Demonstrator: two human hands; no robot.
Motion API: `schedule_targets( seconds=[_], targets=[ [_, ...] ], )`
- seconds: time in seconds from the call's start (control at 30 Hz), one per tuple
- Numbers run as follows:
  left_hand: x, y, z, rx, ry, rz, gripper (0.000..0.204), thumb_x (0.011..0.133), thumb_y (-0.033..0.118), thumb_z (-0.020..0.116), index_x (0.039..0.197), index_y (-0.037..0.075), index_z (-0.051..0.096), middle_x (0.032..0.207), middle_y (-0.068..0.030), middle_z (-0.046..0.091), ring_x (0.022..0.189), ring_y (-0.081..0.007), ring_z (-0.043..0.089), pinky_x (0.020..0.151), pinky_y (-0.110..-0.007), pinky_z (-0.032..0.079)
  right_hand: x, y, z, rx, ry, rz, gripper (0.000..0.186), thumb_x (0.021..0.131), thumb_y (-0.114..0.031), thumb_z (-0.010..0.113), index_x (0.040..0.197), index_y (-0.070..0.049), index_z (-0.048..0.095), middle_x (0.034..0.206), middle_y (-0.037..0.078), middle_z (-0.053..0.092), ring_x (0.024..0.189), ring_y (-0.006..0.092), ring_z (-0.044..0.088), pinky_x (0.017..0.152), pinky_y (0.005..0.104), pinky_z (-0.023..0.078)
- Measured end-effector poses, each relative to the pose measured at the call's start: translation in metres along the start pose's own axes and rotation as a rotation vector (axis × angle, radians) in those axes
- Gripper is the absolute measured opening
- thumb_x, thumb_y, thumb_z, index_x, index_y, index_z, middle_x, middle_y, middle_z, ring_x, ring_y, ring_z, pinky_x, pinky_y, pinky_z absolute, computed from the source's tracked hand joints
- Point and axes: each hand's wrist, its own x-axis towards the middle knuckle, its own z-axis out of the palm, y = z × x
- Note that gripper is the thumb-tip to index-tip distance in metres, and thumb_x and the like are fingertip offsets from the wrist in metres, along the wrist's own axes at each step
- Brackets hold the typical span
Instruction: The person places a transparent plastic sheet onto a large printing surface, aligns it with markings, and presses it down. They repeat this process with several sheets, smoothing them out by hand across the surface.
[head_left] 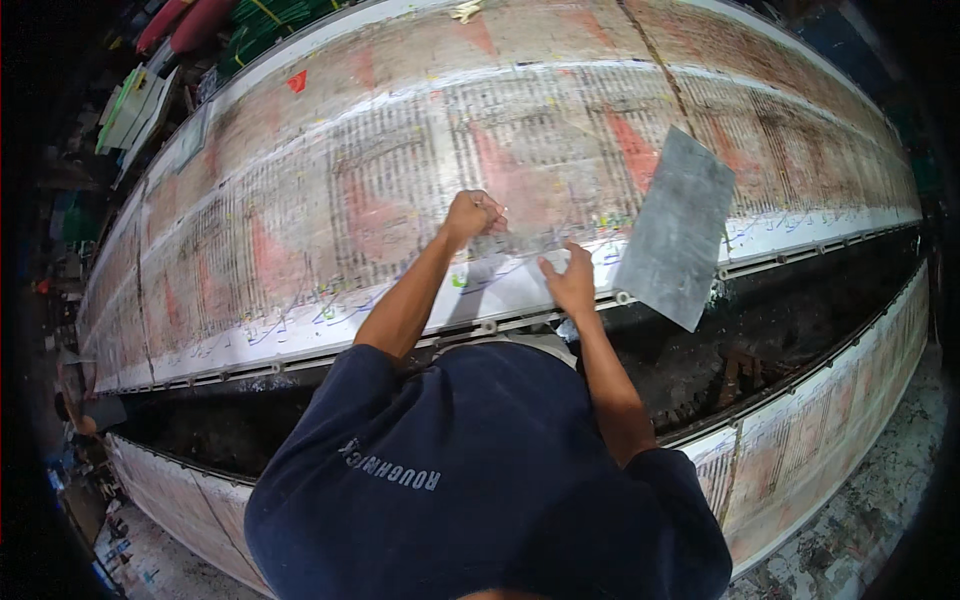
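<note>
We look down over our own dark blue shirt (470, 480) at a long printing table (300, 230) that runs from left to right and bends with the lens. Its top is stained with faded red patches and rows of thin dark lines, and a white strip with small coloured marks runs along its near edge.

Our left hand (474, 214) is closed into a fist on the table top, a little beyond the white strip. Something thin seems to be pinched in it, but we cannot tell what. Our right hand (571, 283) lies just to the right of it and nearer to us, fingers spread and pressed flat, the thumb pointing left. Between and under the two hands there is a clear sheet (510, 245), hard to make out against the table; the right hand rests on its near right part and the left fist sits at its far left corner.

Just to the right of the right hand lies a grey flat plate (677, 228), tilted, with its near corner hanging over the table's edge above the dark gap (780, 320).

On the near side of that gap runs a second long table (830, 400), stained the same way. At the far left, beyond the first table, we see a stack of pale boards (135, 105) and some red rolls (185, 20).
</note>
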Motion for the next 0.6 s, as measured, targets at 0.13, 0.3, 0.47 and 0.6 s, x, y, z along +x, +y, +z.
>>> schedule_targets(
  seconds=[0.13,0.3,0.47,0.6],
  targets=[
    [-0.023,-0.032,-0.02,-0.231,0.001,-0.058,0.014,0.095,0.007,0.064,0.104,-0.002,0.067,0.095,-0.0164,0.073,0.078,-0.0233,0.073,0.065,-0.032,0.059,-0.004,-0.09,0.053,0.113,-0.157,-0.076,0.072,0.083,-0.039,0.076,0.129,0.01,0.05,0.127,0.03,0.052,0.12,0.0445,0.05,0.102,0.0476,0.043],
    [-0.048,-0.059,-0.052,-0.466,-0.232,-0.178,0.012,0.096,0.006,0.065,0.105,0.0,0.068,0.103,-0.0141,0.071,0.091,-0.0208,0.07,0.076,-0.032,0.059,-0.009,-0.131,0.083,0.062,-0.227,0.074,0.063,0.078,-0.027,0.079,0.122,0.01,0.054,0.12,0.031,0.055,0.114,0.0425,0.056,0.097,0.0467,0.046],
    [-0.047,-0.096,-0.06,-0.627,-0.217,-0.243,0.008,0.097,0.01,0.065,0.102,0.005,0.068,0.1,-0.0093,0.071,0.087,-0.0197,0.07,0.077,-0.033,0.058,-0.009,-0.159,0.076,0.084,-0.359,0.091,0.06,0.076,-0.026,0.08,0.121,0.009,0.06,0.119,0.032,0.061,0.111,0.0422,0.06,0.095,0.0442,0.049],
    [-0.047,-0.103,-0.044,-0.722,-0.172,-0.271,0.01,0.098,0.018,0.066,0.097,0.008,0.067,0.098,-0.007,0.071,0.085,-0.0165,0.068,0.075,-0.031,0.055,-0.014,-0.131,0.093,0.163,-0.17,0.211,0.06,0.077,-0.028,0.08,0.12,0.008,0.063,0.118,0.031,0.065,0.11,0.0408,0.064,0.095,0.0408,0.05]
  ],
)
